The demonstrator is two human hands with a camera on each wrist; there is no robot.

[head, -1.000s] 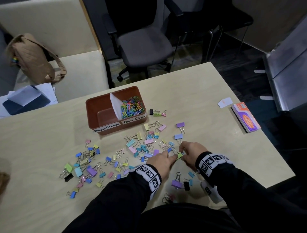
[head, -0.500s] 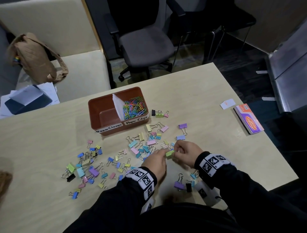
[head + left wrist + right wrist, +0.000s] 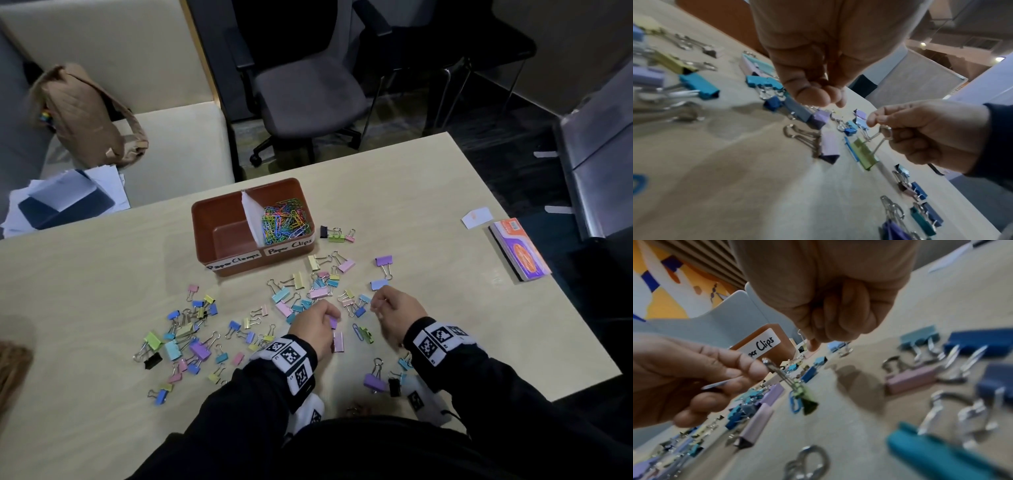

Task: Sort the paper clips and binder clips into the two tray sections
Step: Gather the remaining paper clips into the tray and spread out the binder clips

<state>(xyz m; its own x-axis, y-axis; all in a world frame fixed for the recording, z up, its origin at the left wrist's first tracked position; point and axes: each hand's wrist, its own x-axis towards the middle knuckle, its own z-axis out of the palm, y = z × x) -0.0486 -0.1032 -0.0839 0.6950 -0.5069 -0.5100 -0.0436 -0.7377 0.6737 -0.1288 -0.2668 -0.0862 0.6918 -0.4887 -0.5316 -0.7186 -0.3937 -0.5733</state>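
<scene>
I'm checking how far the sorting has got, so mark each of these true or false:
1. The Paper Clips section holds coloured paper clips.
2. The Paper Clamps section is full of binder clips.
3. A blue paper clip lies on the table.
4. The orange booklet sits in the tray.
1. True: a heap of coloured paper clips fills the Paper Clips section.
2. False: the Paper Clamps section shows only its bare floor.
3. True: the blue paper clip lies beside a green binder clip.
4. False: the orange booklet lies on the table, far right of the tray.
</scene>
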